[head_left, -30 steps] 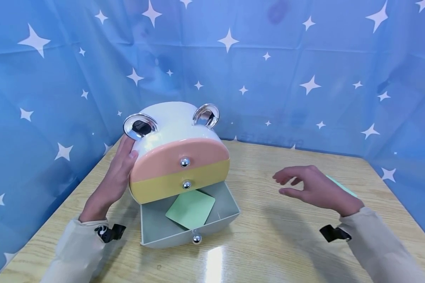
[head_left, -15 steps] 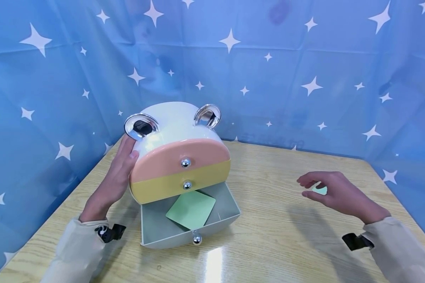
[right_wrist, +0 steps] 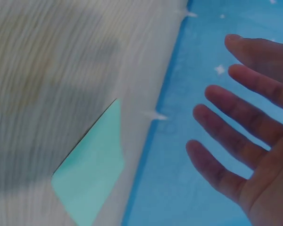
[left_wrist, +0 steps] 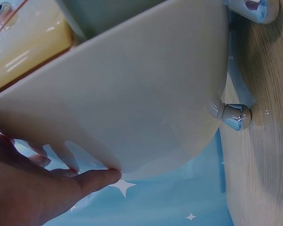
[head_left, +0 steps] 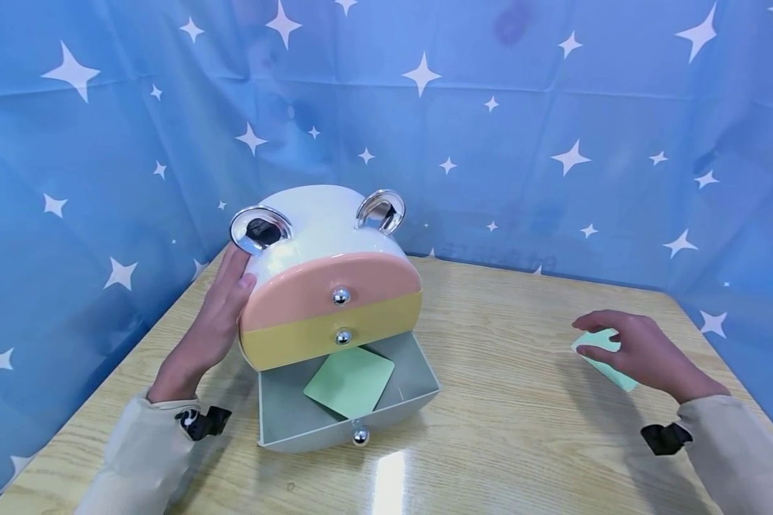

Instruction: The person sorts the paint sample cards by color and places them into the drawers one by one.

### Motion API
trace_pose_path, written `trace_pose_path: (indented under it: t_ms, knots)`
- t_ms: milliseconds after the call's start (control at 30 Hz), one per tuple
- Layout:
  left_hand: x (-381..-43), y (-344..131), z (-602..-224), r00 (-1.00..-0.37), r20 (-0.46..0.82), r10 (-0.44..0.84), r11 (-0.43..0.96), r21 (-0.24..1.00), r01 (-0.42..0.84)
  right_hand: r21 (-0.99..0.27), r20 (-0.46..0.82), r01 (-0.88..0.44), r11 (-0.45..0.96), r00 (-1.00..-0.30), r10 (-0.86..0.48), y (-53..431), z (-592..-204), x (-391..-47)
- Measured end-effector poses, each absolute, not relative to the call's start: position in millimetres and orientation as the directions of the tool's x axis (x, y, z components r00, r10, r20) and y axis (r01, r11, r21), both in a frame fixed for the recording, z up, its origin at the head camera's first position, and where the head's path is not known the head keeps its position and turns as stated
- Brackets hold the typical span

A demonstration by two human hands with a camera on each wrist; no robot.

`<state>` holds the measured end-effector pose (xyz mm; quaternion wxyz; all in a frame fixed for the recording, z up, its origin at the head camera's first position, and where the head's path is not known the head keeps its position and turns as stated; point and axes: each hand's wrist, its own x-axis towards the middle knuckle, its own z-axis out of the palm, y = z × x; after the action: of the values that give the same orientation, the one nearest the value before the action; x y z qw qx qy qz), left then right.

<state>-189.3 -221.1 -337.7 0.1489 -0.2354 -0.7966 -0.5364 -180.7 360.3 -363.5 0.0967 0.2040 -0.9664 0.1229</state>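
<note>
A white rounded drawer box [head_left: 322, 214] with two silver ring ears stands on the left half of the table. Its pink drawer [head_left: 296, 293] and yellow drawer [head_left: 296, 342] are closed, while the grey bottom drawer [head_left: 419, 400] is pulled out. A green square pad [head_left: 350, 383] lies inside that drawer. My left hand [head_left: 214, 318] rests against the box's left side, fingertips touching the white shell [left_wrist: 132, 103]. Above a second green pad [head_left: 608, 361] at the right hovers my right hand [head_left: 644, 354], fingers loosely bent and nothing held; in the right wrist view the pad [right_wrist: 94, 165] lies apart from the fingers.
A wooden table [head_left: 489, 429] carries everything. Blue star-printed cloth [head_left: 489, 143] hangs behind it and along both sides. Silver knobs [head_left: 361, 436] stick out from the drawer fronts, and a silver foot [left_wrist: 236, 115] shows under the box.
My right hand has moved to the right, from the table beside the box to over the second green pad. The left hand has stayed on the box.
</note>
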Motion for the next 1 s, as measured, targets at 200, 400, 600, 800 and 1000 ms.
trace_pose_path:
  t_ms: [200,400,600,800,1000]
  knots:
    - [-190.4,-221.1,-337.6,-0.839,0.497,0.221,0.316,0.778,0.543,-0.220,0.229,-0.365,0.904,-0.921,-0.316,374.5,-377.0,-184.4]
    - [-190.1,-221.0,-338.3,-0.840,0.498,0.216,0.318,0.777,0.543,-0.238,0.192,-0.308,0.921,-0.945,-0.266,385.5,-388.6,-189.2]
    - [-189.9,-221.1,-337.8,-0.843,0.494,0.215,0.321,0.779,0.538,-0.271,0.087,-0.226,0.936,-0.974,-0.210,393.7,-397.2,-195.2]
    - [-189.4,-221.0,-337.6,-0.846,0.488,0.215,0.321,0.783,0.533,-0.253,-0.017,-0.156,0.955,-0.986,-0.165,402.6,-404.5,-199.9]
    - [-189.3,-221.0,-338.1,-0.846,0.490,0.212,0.323,0.782,0.534,-0.239,-0.064,-0.109,0.965,-0.990,-0.128,414.4,-412.5,-201.6]
